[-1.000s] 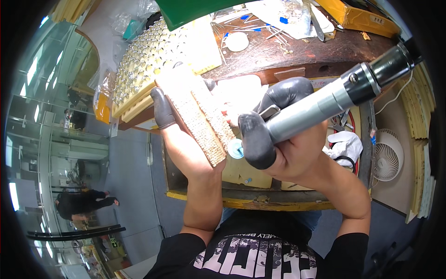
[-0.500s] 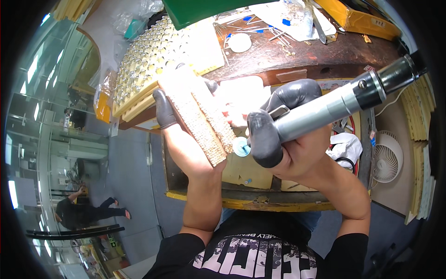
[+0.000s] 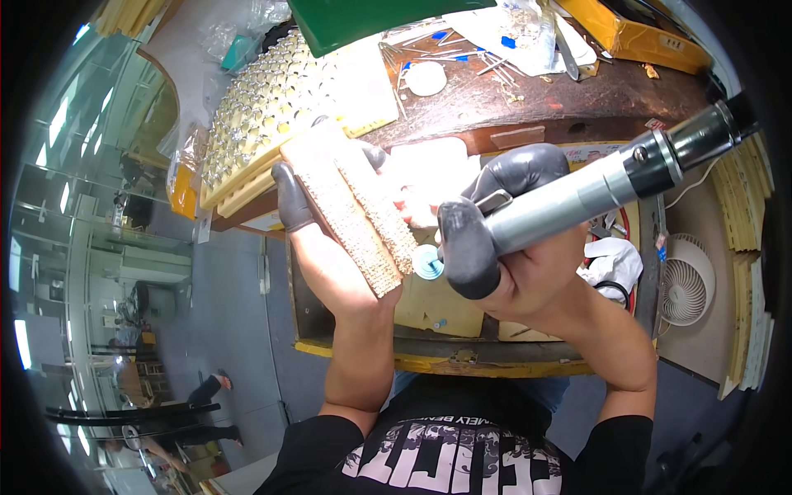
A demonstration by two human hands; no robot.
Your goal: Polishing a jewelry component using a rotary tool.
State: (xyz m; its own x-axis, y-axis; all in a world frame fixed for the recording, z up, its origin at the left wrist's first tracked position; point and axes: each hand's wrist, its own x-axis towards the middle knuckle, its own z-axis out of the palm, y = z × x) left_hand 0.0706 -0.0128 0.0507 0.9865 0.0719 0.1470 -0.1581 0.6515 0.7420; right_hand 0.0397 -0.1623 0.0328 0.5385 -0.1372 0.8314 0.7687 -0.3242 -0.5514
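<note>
My left hand [image 3: 342, 268], with black covers on its fingertips, is closed around a long brown block [image 3: 351, 219] with a rough, grainy face and a groove along it. The block slants from far left to near right. In my closed right hand [image 3: 544, 268], whose thumb and fingers also wear black covers, is a silver rotary handpiece [image 3: 569, 198] with a black rear end. At its tip sits a small light-blue disc [image 3: 426, 262], right beside the block's near right edge; I cannot tell if they touch. Fingers under the block are partly hidden.
A board [image 3: 256, 115] covered with rows of small shiny pieces stands at far left. Thin metal rods [image 3: 499, 70] lie on the dark bench beneath a green panel [image 3: 371, 21]. An open drawer holds a white cloth [image 3: 615, 264]. A fan [image 3: 689, 279] stands right; another person [image 3: 198, 429] is far left.
Both hands, the block and the handpiece stay almost in place. At far left, the other person has moved lower in the picture.
</note>
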